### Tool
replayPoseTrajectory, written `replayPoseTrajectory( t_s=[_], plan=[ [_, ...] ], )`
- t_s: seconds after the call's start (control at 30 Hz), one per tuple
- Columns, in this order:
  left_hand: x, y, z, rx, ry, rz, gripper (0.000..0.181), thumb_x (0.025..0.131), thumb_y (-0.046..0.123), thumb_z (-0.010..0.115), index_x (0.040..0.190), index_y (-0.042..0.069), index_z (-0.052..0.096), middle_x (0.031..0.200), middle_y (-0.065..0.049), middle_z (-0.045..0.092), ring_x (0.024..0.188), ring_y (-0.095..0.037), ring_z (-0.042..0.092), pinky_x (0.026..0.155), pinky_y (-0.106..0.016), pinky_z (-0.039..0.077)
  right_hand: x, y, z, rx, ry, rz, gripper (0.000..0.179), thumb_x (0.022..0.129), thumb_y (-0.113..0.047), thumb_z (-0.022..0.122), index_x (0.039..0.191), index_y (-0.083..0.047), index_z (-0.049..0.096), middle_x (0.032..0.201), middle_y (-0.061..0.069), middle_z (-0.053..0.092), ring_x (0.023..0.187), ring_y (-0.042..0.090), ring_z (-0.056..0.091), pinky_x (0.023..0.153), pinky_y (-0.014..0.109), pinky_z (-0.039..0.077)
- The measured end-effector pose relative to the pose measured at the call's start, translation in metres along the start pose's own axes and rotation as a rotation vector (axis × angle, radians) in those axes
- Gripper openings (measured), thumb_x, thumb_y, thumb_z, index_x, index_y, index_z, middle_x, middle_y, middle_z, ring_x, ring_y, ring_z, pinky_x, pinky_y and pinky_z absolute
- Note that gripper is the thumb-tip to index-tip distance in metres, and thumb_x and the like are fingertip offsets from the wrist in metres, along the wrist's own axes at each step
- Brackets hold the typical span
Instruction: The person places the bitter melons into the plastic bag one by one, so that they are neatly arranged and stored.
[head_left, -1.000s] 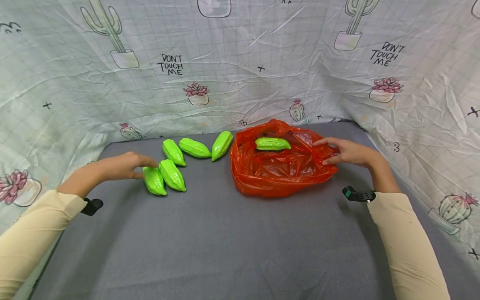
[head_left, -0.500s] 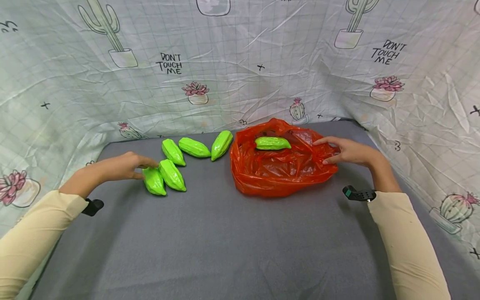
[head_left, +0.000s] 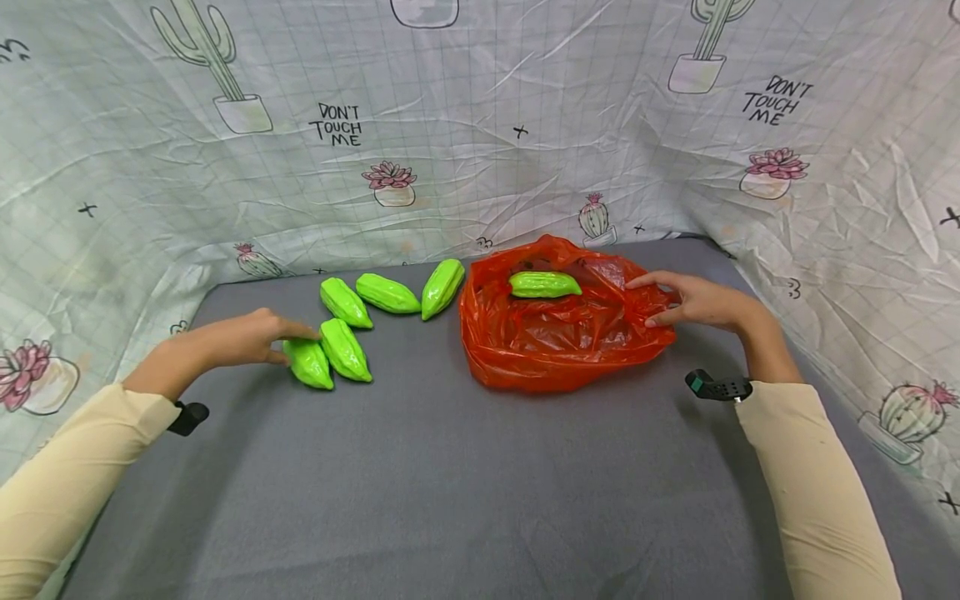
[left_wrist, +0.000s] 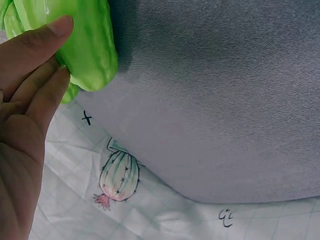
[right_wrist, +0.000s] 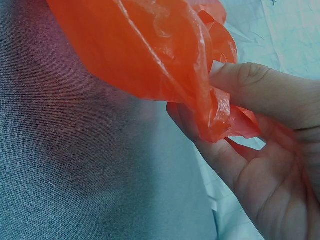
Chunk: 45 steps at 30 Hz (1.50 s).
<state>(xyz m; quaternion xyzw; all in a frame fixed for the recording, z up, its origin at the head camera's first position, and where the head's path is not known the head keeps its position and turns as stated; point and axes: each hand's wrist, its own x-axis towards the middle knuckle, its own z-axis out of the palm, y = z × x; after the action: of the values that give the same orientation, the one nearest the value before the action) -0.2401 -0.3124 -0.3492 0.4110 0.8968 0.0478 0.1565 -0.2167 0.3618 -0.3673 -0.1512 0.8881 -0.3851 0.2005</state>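
Observation:
In the head view my left hand (head_left: pixel 251 340) is at the nearest-left green ridged bitter melon (head_left: pixel 310 367), pinching its upper end between thumb and fingers. The left wrist view shows the thumb (left_wrist: pixel 42 40) on this melon's side, with the fingertips against it below. A second bitter melon (head_left: pixel 345 350) lies right beside it. My right hand (head_left: pixel 697 302) pinches the right edge of a red plastic bag (head_left: pixel 536 371), whose mouth spreads wide. Inside the bag lies one more bitter melon (head_left: pixel 545 285). In the right wrist view the bunched bag edge (right_wrist: pixel 215 112) sits between thumb and fingers.
Behind the pair, other bitter melons lie along the back: one at left (head_left: pixel 346 302), one in the middle (head_left: pixel 387 293), and one close to the bag's left side (head_left: pixel 442 289). A printed cloth (head_left: pixel 450 108) hangs around the grey table (head_left: pixel 465 483).
My left hand has edged slightly right, farther over the near-left bitter melon, and its fingers have closed in on it. The right hand and the bag stay put.

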Motion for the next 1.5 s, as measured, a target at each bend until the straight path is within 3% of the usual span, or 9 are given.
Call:
replayPoseTrajectory(
  t_s=[0.23,0.47,0.8,0.97,1.23,1.5],
  plan=[
    [-0.003,-0.003,0.007,0.038,0.034,0.000,0.052,0.080,0.005,0.084,0.130,0.004,0.069,0.125,-0.017,0.070,0.112,-0.038,0.068,0.090,-0.050,0.055,0.000,0.001,0.000,0.005,0.002,0.002,0.064,0.093,-0.015,0.075,0.150,-0.008,0.047,0.156,0.022,0.036,0.139,0.040,0.035,0.111,0.063,0.031],
    [-0.008,-0.008,0.022,0.050,0.160,0.114,0.055,0.072,-0.001,0.088,0.124,0.000,0.070,0.124,-0.016,0.070,0.115,-0.040,0.065,0.093,-0.051,0.054,0.000,0.001,0.001,0.011,0.001,0.002,0.064,0.093,-0.014,0.075,0.149,-0.007,0.047,0.156,0.022,0.036,0.139,0.040,0.034,0.111,0.063,0.031],
    [-0.011,-0.012,0.037,0.088,0.229,0.120,0.061,0.064,0.005,0.095,0.119,0.005,0.069,0.119,-0.011,0.062,0.111,-0.036,0.059,0.090,-0.054,0.051,-0.001,0.001,0.000,0.005,0.006,-0.019,0.063,0.092,-0.012,0.076,0.149,-0.008,0.048,0.156,0.021,0.037,0.140,0.039,0.034,0.112,0.061,0.030],
    [-0.015,-0.015,0.046,0.018,0.224,0.080,0.061,0.066,0.011,0.095,0.118,0.006,0.063,0.117,-0.008,0.063,0.107,-0.032,0.064,0.088,-0.051,0.054,-0.002,0.000,0.001,0.008,0.001,-0.024,0.064,0.092,-0.012,0.076,0.149,-0.008,0.048,0.156,0.022,0.036,0.141,0.040,0.034,0.112,0.063,0.029],
    [-0.020,-0.007,0.052,-0.074,0.180,-0.063,0.051,0.079,0.022,0.088,0.115,0.013,0.053,0.109,-0.003,0.069,0.097,-0.025,0.069,0.081,-0.046,0.055,-0.002,0.002,0.002,0.019,-0.008,-0.006,0.063,0.093,-0.012,0.074,0.150,-0.007,0.046,0.157,0.022,0.035,0.140,0.040,0.034,0.111,0.062,0.032],
    [-0.028,0.010,0.053,-0.076,0.201,-0.095,0.049,0.084,0.040,0.082,0.117,0.015,0.057,0.110,-0.002,0.071,0.092,-0.017,0.069,0.077,-0.043,0.056,0.000,0.003,0.001,0.006,-0.014,-0.020,0.061,0.094,-0.014,0.073,0.150,-0.010,0.048,0.155,0.020,0.038,0.138,0.038,0.037,0.109,0.059,0.036]
  ],
)
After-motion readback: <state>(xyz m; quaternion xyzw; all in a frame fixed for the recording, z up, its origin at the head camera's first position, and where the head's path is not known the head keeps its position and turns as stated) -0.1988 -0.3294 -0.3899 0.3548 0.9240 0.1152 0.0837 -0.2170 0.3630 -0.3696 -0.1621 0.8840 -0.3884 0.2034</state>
